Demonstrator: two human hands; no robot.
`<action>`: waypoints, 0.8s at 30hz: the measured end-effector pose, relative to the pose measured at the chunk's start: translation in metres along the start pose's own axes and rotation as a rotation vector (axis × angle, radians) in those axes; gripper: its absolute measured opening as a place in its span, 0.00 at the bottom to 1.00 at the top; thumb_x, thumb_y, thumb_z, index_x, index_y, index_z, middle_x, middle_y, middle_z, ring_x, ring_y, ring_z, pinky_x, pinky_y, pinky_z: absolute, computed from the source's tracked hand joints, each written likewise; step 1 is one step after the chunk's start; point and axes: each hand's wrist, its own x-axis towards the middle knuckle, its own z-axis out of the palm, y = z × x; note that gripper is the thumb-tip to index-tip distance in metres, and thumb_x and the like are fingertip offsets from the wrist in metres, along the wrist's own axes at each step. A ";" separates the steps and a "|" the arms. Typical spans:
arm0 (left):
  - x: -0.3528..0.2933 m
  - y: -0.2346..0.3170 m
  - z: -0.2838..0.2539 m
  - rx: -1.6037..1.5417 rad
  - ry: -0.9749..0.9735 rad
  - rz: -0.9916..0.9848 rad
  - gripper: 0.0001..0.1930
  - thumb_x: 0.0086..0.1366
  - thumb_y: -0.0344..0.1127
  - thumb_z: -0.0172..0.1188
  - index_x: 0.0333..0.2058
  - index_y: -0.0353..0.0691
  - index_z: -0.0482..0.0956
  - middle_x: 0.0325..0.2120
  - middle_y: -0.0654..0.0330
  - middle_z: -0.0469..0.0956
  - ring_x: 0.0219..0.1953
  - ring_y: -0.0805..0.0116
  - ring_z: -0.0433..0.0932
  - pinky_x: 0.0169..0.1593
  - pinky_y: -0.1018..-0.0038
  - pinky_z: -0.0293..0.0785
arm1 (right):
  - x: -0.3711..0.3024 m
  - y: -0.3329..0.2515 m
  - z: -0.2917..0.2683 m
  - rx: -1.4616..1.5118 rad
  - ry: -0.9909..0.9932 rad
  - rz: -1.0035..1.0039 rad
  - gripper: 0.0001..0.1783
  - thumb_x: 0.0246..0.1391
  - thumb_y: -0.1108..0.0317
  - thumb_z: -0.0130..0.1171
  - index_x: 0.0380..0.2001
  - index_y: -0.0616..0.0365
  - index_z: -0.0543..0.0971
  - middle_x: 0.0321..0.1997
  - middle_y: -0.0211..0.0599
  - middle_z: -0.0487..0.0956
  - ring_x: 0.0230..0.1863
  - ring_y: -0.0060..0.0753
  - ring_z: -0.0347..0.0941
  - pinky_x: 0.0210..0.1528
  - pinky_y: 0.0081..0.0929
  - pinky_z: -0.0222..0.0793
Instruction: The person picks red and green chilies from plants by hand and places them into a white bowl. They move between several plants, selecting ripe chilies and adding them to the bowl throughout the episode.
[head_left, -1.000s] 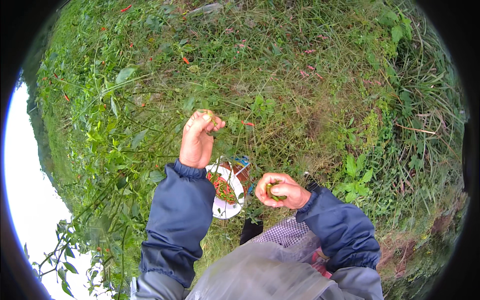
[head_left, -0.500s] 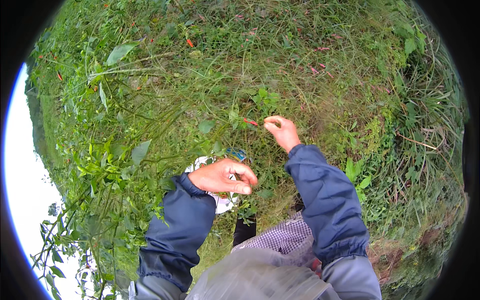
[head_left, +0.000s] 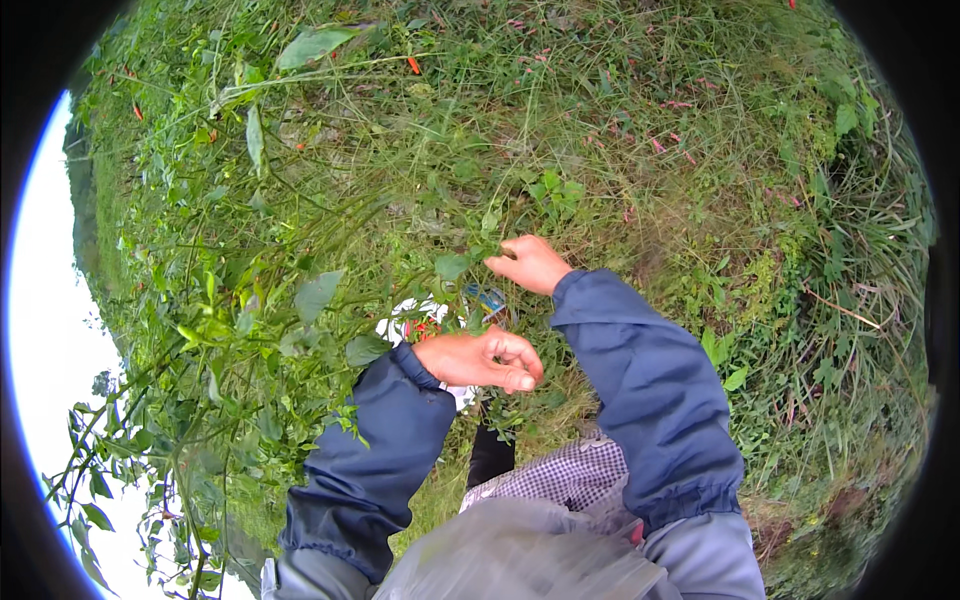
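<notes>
My right hand (head_left: 528, 265) reaches into the stems at the centre, back of the hand up. Its thumb and fingers are pinched together beside a broad green leaf (head_left: 452, 266); whatever is between them is hidden. My left hand (head_left: 482, 360) hovers lower and to the left, its fingers loosely curved with the thumb below, and nothing shows in it. Beneath the left hand is a white container or bag (head_left: 392, 326), partly covered by leaves and the hand. Red chili peppers (head_left: 424, 328) lie in it, and a blue patterned patch (head_left: 488, 298) shows at its far side.
Leafy chili plants (head_left: 235, 330) crowd the left side. A single red chili (head_left: 413, 65) hangs farther off, another (head_left: 137, 112) at the far left. Tall grass (head_left: 870, 250) and weeds cover the right. A checked cloth (head_left: 560, 475) and translucent plastic sheet (head_left: 510, 555) cover my front.
My right hand has closed in where a red chili hung, and that chili is out of sight. My left hand's fingers have curled closer to its thumb. The view has shifted slightly.
</notes>
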 end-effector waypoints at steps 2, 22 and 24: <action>-0.002 -0.003 0.000 0.018 0.042 0.005 0.20 0.60 0.44 0.58 0.44 0.34 0.71 0.33 0.65 0.75 0.38 0.78 0.72 0.44 0.78 0.68 | -0.016 -0.001 -0.005 0.462 -0.261 0.165 0.18 0.54 0.54 0.53 0.22 0.58 0.76 0.13 0.20 0.66 0.15 0.12 0.57 0.16 0.18 0.53; 0.019 -0.042 -0.009 -0.296 0.966 0.045 0.10 0.58 0.40 0.61 0.25 0.40 0.76 0.19 0.69 0.73 0.19 0.82 0.67 0.25 0.82 0.63 | -0.114 -0.037 -0.006 -0.189 0.063 -0.098 0.15 0.46 0.54 0.56 0.20 0.55 0.78 0.17 0.41 0.74 0.21 0.46 0.72 0.24 0.38 0.67; 0.023 -0.046 -0.011 -0.244 0.947 0.007 0.13 0.56 0.43 0.63 0.25 0.38 0.76 0.17 0.68 0.72 0.19 0.81 0.66 0.23 0.81 0.63 | -0.116 -0.041 -0.004 -0.278 0.012 -0.065 0.16 0.45 0.53 0.56 0.19 0.54 0.78 0.17 0.41 0.74 0.21 0.46 0.72 0.24 0.38 0.67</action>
